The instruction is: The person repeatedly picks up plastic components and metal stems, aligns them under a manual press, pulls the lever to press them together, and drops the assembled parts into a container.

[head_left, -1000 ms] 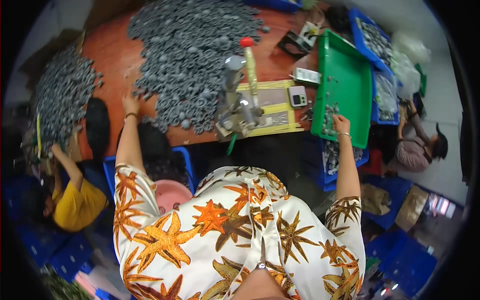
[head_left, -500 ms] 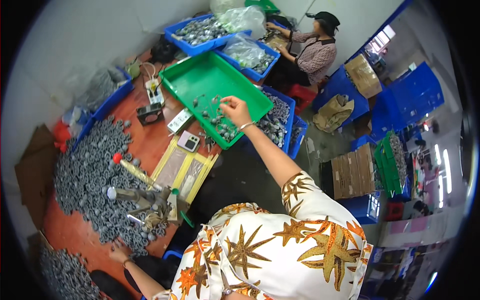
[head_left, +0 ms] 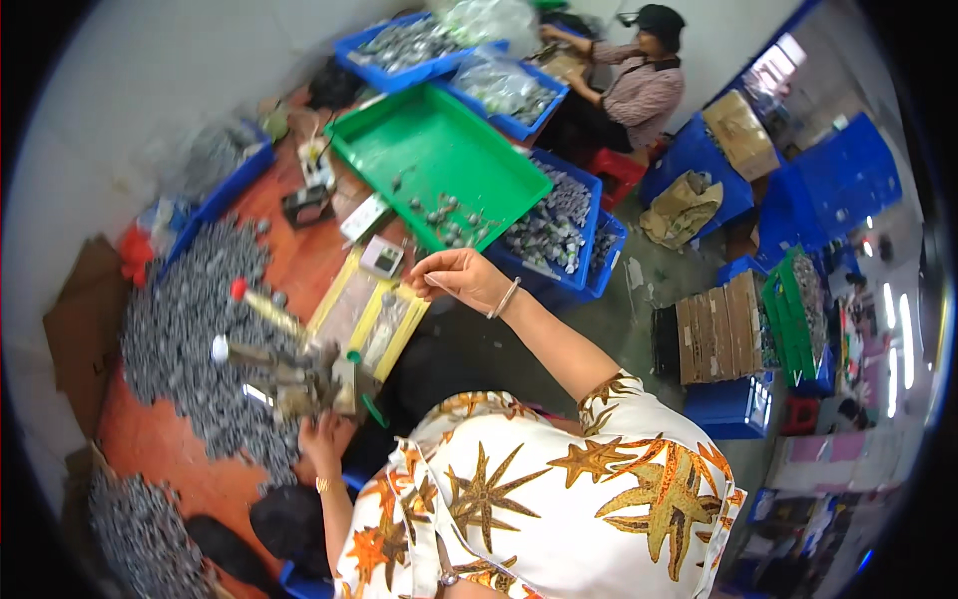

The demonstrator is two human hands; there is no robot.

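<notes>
My right hand [head_left: 463, 281] hovers over the yellow-edged board [head_left: 344, 304], near the front corner of the green tray [head_left: 384, 140]. Its fingers are pinched together; what they hold, if anything, I cannot make out. A small round grey piece shows just past the fingertips. My left hand [head_left: 320, 445] is at the base of a small metal hand press [head_left: 294, 384] with a red-knobbed lever [head_left: 267, 307]. Motion smears its fingers, so their grip is unclear. Small grey round parts [head_left: 434, 215] lie in the tray's near end.
A large heap of grey ring-like parts [head_left: 190, 329] covers the red table [head_left: 165, 444] beside the press. A phone [head_left: 381, 258], a power strip [head_left: 365, 217] and a small black fan [head_left: 306, 206] lie near the tray. Blue bins [head_left: 549, 250] stand beyond it; a co-worker [head_left: 644, 85] sits behind them.
My right hand has drawn back from the green tray toward the press, over the board. My left hand has moved from the table's near edge up to the press base.
</notes>
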